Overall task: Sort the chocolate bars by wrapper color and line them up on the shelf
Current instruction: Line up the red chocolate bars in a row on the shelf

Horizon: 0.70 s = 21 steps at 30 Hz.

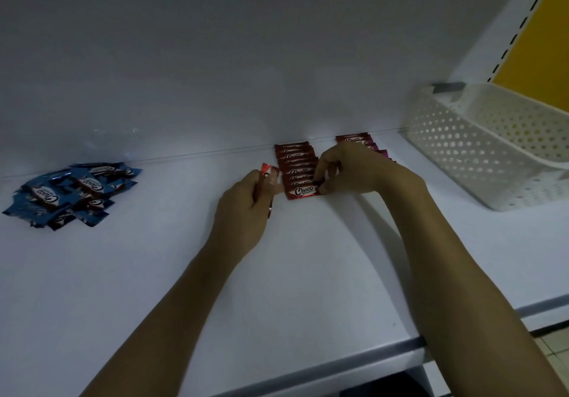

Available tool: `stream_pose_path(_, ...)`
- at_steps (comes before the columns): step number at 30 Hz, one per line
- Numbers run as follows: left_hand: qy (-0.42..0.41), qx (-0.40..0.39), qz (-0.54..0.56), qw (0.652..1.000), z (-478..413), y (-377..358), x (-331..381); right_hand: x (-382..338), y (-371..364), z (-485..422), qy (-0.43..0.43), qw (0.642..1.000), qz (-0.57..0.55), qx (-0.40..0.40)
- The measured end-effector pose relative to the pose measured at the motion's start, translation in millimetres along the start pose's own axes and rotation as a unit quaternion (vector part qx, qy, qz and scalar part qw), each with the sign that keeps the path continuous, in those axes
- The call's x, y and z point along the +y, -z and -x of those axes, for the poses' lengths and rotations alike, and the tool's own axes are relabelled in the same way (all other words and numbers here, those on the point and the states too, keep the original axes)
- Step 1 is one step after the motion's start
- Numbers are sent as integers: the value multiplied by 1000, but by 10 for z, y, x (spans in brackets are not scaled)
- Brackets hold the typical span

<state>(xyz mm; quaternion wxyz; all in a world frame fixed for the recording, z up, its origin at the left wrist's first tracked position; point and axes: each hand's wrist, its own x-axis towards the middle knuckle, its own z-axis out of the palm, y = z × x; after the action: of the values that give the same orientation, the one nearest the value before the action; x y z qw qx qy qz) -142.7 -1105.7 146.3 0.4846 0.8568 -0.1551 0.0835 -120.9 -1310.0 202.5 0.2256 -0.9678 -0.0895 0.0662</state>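
Note:
A row of several red-wrapped chocolate bars (296, 165) runs from the shelf's back wall toward me, overlapping one another. My right hand (363, 171) pinches the right end of the nearest red bar (303, 191) in that row. My left hand (246, 208) grips a few more red bars (269, 174), held upright just left of the row. Behind my right hand lies a second row of purple-wrapped bars (357, 141), mostly hidden by the hand. A loose heap of blue-wrapped bars (70, 195) sits at the far left of the shelf.
A white perforated plastic basket (480, 147) stands at the right on the white shelf (308, 258). The shelf's front edge (354, 362) runs across the bottom. A yellow panel (538, 33) and a slotted upright are at the top right.

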Motion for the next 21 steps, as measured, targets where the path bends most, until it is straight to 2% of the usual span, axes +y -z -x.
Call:
stream_pose_path(2, -2, 32, 67, 997, -9, 31, 8, -23, 11, -7, 4, 999, -32, 25)
stream_pose_path(5, -8, 45, 143, 989, -12, 62, 37, -210, 8, 15, 48, 969, -230, 82)
stream_pose_path(7, 1, 46, 206, 977, -11, 61, 66, -388, -44, 40, 55, 936, -341, 64)
stream_pose_path(8, 1, 47, 231, 972, -11, 59, 72, -456, -93, 45, 64, 929, -361, 45)
stream_pose_path(10, 4, 56, 254, 966, -17, 68, 99, -544, -187, 46, 84, 920, -382, 23)
stream_pose_path(13, 22, 72, 258, 963, -13, 92, 163, -521, -194, 25, 67, 911, -406, 44)
stream_pose_path(18, 28, 81, 253, 964, -12, 96, 164, -507, -241, 25, 58, 934, -351, -31)
stream_pose_path(21, 21, 65, 231, 971, -23, 67, 123, -547, -258, 10, 60, 908, -415, 5)
